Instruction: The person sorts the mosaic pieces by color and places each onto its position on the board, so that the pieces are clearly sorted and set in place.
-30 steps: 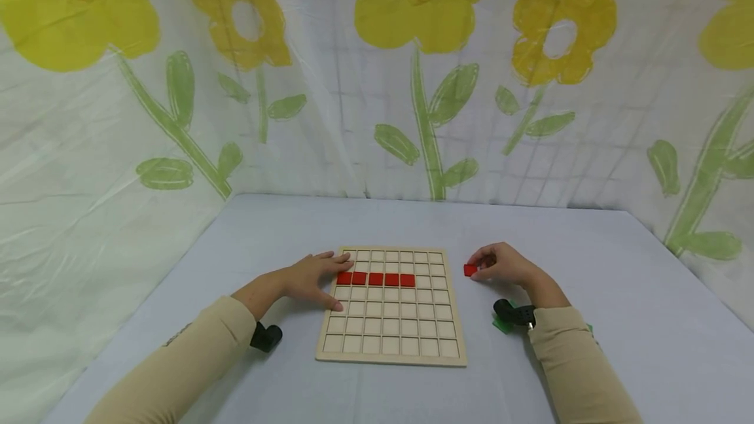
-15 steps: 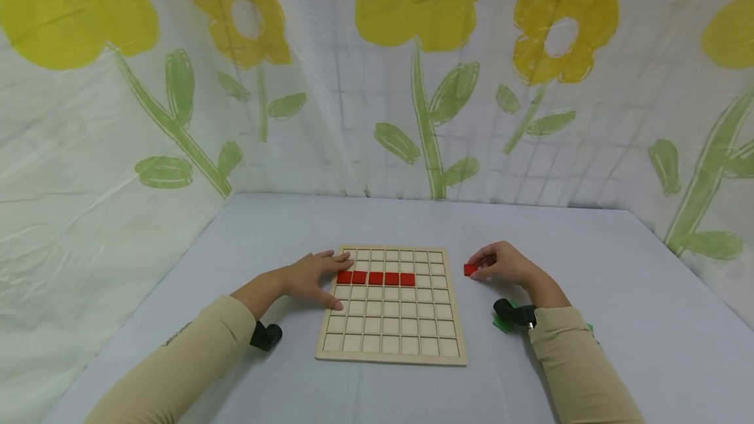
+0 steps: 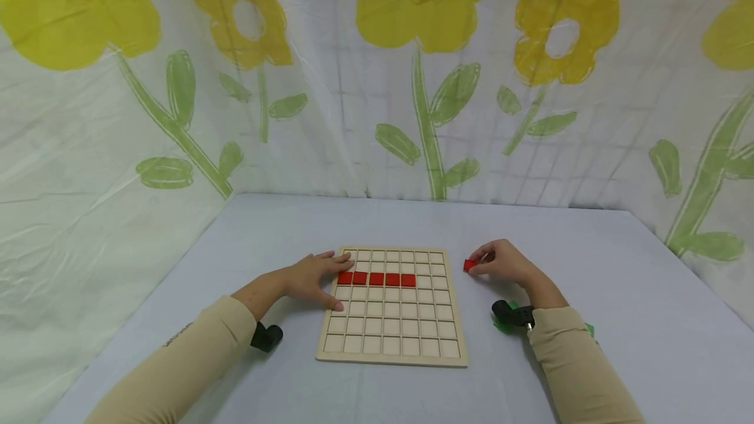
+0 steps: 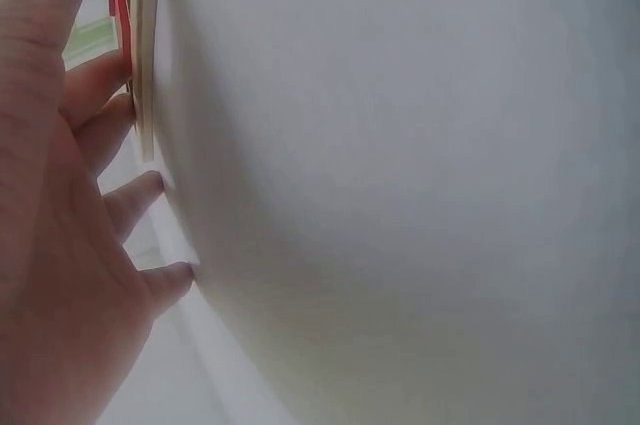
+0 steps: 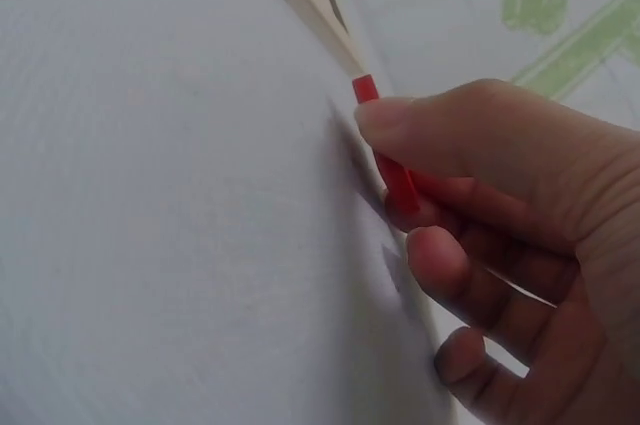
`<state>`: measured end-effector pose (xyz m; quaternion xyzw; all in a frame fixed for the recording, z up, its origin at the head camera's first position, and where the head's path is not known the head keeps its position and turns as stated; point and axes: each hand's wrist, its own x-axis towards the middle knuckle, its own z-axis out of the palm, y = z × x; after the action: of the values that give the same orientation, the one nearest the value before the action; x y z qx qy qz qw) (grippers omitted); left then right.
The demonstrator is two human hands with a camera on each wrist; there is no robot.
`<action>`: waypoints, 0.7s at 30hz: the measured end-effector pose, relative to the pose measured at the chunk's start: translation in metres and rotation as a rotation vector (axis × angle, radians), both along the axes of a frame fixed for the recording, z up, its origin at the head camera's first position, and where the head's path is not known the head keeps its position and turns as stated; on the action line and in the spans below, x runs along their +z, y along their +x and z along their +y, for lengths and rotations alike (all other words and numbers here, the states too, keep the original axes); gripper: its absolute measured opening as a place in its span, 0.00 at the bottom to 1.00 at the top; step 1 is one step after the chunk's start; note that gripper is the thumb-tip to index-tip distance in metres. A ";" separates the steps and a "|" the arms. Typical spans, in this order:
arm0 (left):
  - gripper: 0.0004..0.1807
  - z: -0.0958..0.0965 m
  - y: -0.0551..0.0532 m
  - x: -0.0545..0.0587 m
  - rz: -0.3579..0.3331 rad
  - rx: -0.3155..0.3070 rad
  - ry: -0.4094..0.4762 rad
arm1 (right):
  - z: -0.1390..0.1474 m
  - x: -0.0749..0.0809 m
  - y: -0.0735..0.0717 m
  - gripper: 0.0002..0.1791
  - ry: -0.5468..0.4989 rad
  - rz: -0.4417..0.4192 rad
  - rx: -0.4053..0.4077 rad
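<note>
A square wooden grid board [image 3: 383, 328] lies flat on the table. Several red square tiles [image 3: 376, 279] sit side by side in its third row from the far edge, starting at the left side. My left hand [image 3: 306, 278] rests on the board's left edge with its fingers spread; in the left wrist view its fingertips touch the board edge and the tabletop. To the right of the board, my right hand [image 3: 505, 263] pinches another red tile [image 5: 397, 185] between thumb and fingers, just above the table in the right wrist view.
Green tiles [image 3: 503, 325] lie on the table under my right wrist, partly hidden by the black wrist camera [image 3: 511, 313] and sleeve. A white table [image 3: 283, 214] extends around the board. Behind it hangs a curtain [image 3: 330, 84] printed with yellow flowers.
My right hand has risen very slightly with the red tile, which has tilted a little. The left hand and the board stay where they were.
</note>
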<state>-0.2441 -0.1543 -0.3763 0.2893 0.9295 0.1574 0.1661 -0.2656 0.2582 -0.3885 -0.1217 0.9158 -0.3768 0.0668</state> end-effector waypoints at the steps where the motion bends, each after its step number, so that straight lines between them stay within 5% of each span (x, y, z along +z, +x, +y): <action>1: 0.49 0.000 0.000 0.000 0.001 -0.001 0.001 | 0.000 0.001 0.000 0.15 0.001 -0.001 -0.005; 9: 0.49 0.000 -0.002 -0.001 0.005 0.005 -0.014 | -0.007 0.007 0.000 0.15 0.020 0.009 0.011; 21: 0.49 0.000 -0.001 -0.001 0.000 -0.002 0.002 | -0.037 0.015 0.004 0.13 -0.003 0.115 0.153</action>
<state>-0.2452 -0.1547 -0.3774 0.2905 0.9290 0.1580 0.1659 -0.2613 0.2208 -0.3736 -0.2128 0.9056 -0.3643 0.0423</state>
